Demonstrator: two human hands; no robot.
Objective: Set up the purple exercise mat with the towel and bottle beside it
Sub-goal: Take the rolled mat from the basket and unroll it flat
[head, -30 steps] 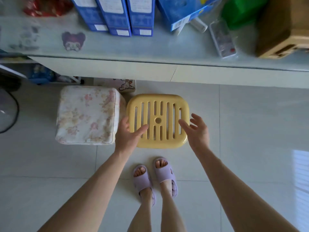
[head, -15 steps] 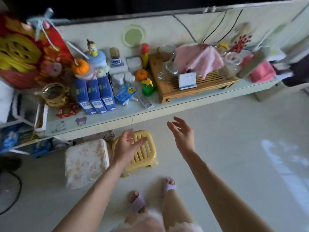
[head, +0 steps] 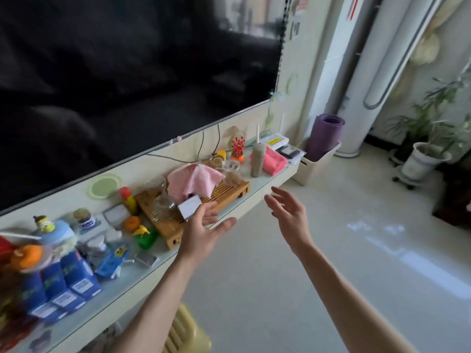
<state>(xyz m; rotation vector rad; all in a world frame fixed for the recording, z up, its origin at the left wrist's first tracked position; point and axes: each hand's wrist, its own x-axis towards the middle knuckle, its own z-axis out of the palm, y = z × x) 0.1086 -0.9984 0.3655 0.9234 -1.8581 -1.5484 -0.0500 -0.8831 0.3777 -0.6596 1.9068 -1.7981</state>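
Both hands are empty, fingers spread wide and relaxed: the left hand (head: pixel 201 233) hovers over the table (head: pixel 257 191) edge, the right hand (head: pixel 290 217) just beside it at 3 o'clock, above the floor. The purple mat (head: pixel 325 136) is rolled up, long axis upright and tilted slightly, open end pointing up, standing in a cream bin (head: pixel 314 168) at 1 o'clock past the table's far end. A tan bottle (head: pixel 258 159) stands upright on the table, with the folded pink towel (head: pixel 274 161) touching it.
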